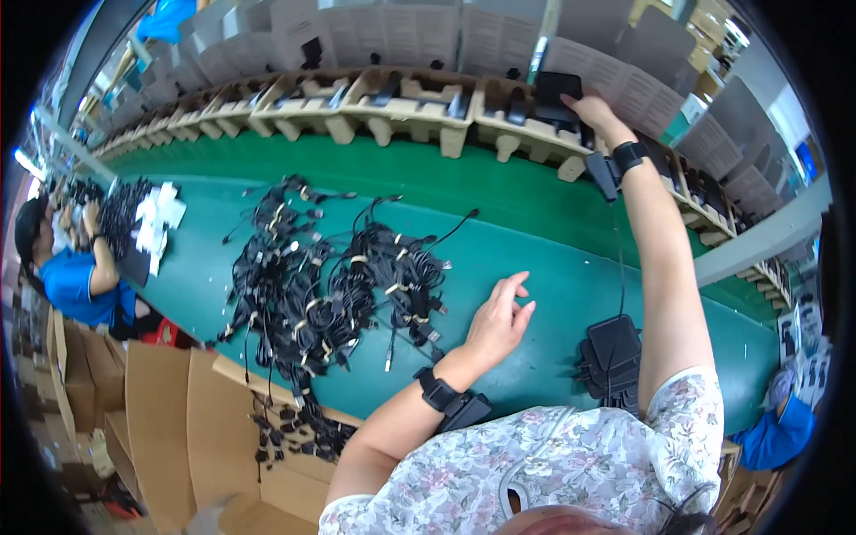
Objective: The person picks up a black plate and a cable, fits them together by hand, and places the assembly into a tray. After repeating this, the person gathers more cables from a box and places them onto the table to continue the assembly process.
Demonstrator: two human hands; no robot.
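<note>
My right hand [592,112] reaches out to the far row, its fingers gripping the right edge of a flat black square device [558,93]. The device is tilted up over a moulded pulp tray [533,134] that stands on the far side of the bench. My left hand [499,323] hovers above the green bench, fingers apart and holding nothing. To its left lies a big heap of bundled black cables [308,294] with light ties and metal plugs. Stacked black boxy units [610,355] sit on the near bench beside my right upper arm.
More pulp trays [299,109] with upright printed sheets line the far belt. An open cardboard box [165,419] stands at the near left, cables hanging over its edge. A co-worker in blue [76,276] works at far left; another blue sleeve [777,435] shows at right.
</note>
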